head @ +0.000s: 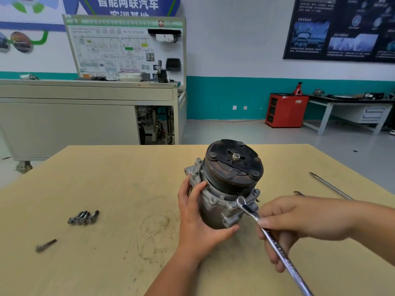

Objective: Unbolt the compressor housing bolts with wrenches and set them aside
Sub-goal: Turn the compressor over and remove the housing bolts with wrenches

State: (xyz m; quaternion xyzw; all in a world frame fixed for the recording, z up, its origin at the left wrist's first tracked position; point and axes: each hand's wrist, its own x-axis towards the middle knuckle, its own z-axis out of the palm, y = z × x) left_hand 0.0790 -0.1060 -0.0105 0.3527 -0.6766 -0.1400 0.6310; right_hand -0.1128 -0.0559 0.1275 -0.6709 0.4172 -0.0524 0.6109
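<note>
A grey compressor (226, 184) with a dark pulley on top stands upright on the wooden table (119, 189). My left hand (196, 214) grips its housing from the left side. My right hand (299, 221) holds a long silver wrench (275, 244); the wrench's ring end sits by a housing bolt (233, 205) on the front flange. Other bolt heads show around the flange. A cluster of several loose bolts (83, 217) lies on the table to the left, and a single bolt (45, 245) lies nearer the left front.
A long thin metal rod (330, 185) and the end of another wrench (298, 193) lie on the table at the right. Beyond the table stand a grey training bench (85, 114), a red cabinet (285, 110) and a workbench (350, 107).
</note>
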